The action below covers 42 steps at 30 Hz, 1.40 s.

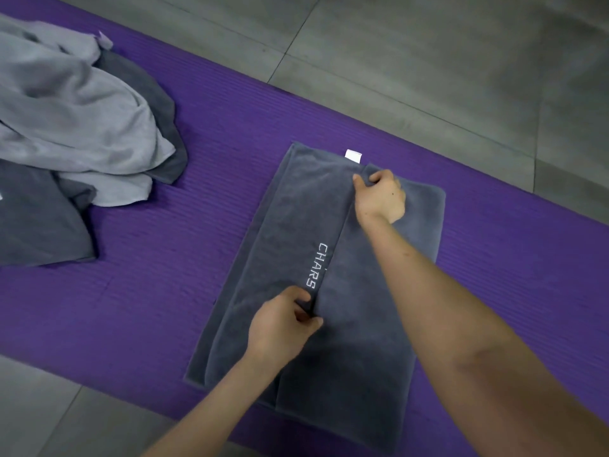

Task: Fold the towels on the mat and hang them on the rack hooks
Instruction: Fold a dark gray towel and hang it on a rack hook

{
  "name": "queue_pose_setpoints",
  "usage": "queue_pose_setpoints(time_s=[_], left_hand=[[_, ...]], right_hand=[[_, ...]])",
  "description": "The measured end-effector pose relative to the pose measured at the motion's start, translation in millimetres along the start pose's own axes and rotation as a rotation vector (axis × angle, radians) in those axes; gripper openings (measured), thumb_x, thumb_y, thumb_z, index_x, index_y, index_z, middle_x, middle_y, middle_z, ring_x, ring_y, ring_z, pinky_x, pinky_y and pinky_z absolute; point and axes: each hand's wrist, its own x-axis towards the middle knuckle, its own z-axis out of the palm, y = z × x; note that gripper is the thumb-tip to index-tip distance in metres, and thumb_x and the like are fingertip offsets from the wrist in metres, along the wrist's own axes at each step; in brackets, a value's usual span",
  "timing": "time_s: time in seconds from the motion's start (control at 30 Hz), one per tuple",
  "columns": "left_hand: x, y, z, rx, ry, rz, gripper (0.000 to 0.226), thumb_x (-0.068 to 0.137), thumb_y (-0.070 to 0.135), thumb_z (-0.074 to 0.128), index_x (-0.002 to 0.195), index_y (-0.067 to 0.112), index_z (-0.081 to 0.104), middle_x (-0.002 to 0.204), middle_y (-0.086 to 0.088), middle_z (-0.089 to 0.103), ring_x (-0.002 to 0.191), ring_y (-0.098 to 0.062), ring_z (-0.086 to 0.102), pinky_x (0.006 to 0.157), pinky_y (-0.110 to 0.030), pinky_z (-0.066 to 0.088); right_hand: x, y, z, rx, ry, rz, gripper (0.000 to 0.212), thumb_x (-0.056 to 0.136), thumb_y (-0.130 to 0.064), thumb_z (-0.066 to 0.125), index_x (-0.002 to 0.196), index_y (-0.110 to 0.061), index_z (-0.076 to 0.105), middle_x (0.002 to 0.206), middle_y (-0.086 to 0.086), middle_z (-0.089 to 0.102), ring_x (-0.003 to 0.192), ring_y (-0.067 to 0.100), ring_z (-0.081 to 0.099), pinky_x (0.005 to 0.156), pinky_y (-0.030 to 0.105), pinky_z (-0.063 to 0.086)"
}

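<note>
- A long purple mat (171,258) lies on a grey tiled floor (428,61). The mat has thin ridges running along it.
- The floor tiles are big and dull, with dark lines between them. More floor shows at the bottom left corner.
- A dark grey towel (286,232) lies flat in the middle of the mat. Its right side is folded over onto the middle.
- White letters (317,265) run along the towel, right beside the folded edge. The fold hides part of them.
- A small white tag (353,155) sticks out at the far end of the towel.
- The left hand (283,324) pinches the folded edge at the near part of the towel, with thumb and fingers curled on the cloth.
- The right hand (380,196) grips the same edge at the far end, fingers curled round it.
- On the left of the mat sits a messy pile of towels (75,127), light grey ones on top of dark grey ones, well apart from the flat towel.
</note>
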Motion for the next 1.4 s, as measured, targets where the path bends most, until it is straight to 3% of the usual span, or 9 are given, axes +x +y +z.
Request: queue_pose_setpoints(time_s=[0.17,0.27,0.47,0.6,0.9,0.97,1.07,1.27,1.4], left_hand=[[-4.5,1.6,2.7,-0.034,-0.019,0.003,0.024,0.075,0.029,0.074,0.096,0.026,0.062,0.072,0.015,0.059,0.074,-0.001,0.056,0.064,-0.009,0.039],[-5.9,3.7,-4.2,-0.255,-0.099,-0.042,0.018,0.079,0.020,0.073,0.096,0.019,0.065,0.077,0.006,0.059,0.073,-0.009,0.056,0.067,-0.018,0.046],[-22.4,4.5,-48.8,-0.530,-0.088,-0.041,0.016,0.085,0.008,0.065,0.087,0.024,0.061,0.076,0.002,0.053,0.069,-0.009,0.052,0.050,-0.019,0.044],[-12.4,-22.4,-70.9,-0.531,0.072,-0.091,0.012,0.086,0.006,0.064,0.087,0.017,0.060,0.068,0.002,0.047,0.052,-0.005,0.046,0.045,-0.017,0.039],[-16.3,-62.9,-69.6,-0.274,0.277,-0.093,0.020,0.080,0.010,0.070,0.081,0.026,0.059,0.069,0.005,0.057,0.063,-0.010,0.053,0.063,-0.022,0.041],[-17.9,-66.7,-69.9,-0.179,0.349,-0.097,0.015,0.080,0.012,0.069,0.089,0.021,0.060,0.073,0.005,0.059,0.067,-0.012,0.056,0.066,-0.024,0.038],[-22.1,-71.7,-65.2,-0.004,0.402,-0.085,0.020,0.082,0.018,0.067,0.101,0.016,0.060,0.089,0.001,0.057,0.077,-0.017,0.055,0.068,-0.026,0.035],[-27.0,-71.1,-54.8,0.167,0.429,0.009,0.034,0.082,0.020,0.068,0.114,0.011,0.058,0.098,-0.010,0.058,0.091,-0.031,0.055,0.070,-0.030,0.035],[-23.2,-67.1,-52.7,0.144,0.405,-0.041,0.037,0.085,0.019,0.064,0.119,0.013,0.054,0.103,-0.010,0.061,0.093,-0.029,0.058,0.067,-0.031,0.037]], right_hand=[[3.7,6.9,-4.5,0.332,0.018,0.117,0.011,0.087,-0.035,0.060,0.083,-0.025,0.060,0.085,-0.007,0.065,0.086,0.014,0.061,0.077,0.028,0.045],[-0.6,6.5,-17.9,0.693,0.060,0.126,0.022,0.086,-0.023,0.065,0.067,-0.024,0.053,0.065,-0.010,0.055,0.062,0.004,0.051,0.072,0.024,0.043],[-15.3,-36.0,-50.6,0.982,-0.051,-0.025,0.023,0.089,-0.011,0.062,0.070,-0.016,0.050,0.058,-0.002,0.048,0.047,0.002,0.045,0.048,0.022,0.043],[-26.5,-84.7,-34.4,0.950,-0.167,-0.018,0.028,0.090,-0.009,0.060,0.067,-0.016,0.047,0.059,-0.001,0.046,0.048,0.007,0.045,0.036,0.018,0.042],[-43.0,-99.8,13.2,0.822,-0.331,0.068,0.027,0.094,-0.006,0.051,0.071,-0.017,0.043,0.073,0.001,0.052,0.068,0.015,0.054,0.048,0.021,0.053],[-43.6,-102.1,10.6,0.781,-0.435,0.024,0.021,0.094,-0.001,0.045,0.085,-0.018,0.053,0.081,-0.002,0.053,0.072,0.012,0.052,0.058,0.025,0.053],[-45.0,-85.2,2.6,0.680,-0.587,-0.046,0.045,0.092,0.006,0.039,0.131,-0.014,0.047,0.121,0.003,0.052,0.099,0.013,0.052,0.090,0.036,0.050],[-33.8,23.0,-51.9,0.156,0.072,-0.153,0.037,0.089,-0.021,0.056,0.126,-0.016,0.052,0.105,0.002,0.063,0.096,0.021,0.059,0.083,0.031,0.043],[-22.8,70.9,-67.5,0.084,-0.022,0.119,0.055,0.087,-0.044,0.060,0.130,-0.012,0.047,0.122,0.012,0.061,0.115,0.029,0.056,0.091,0.035,0.041]])
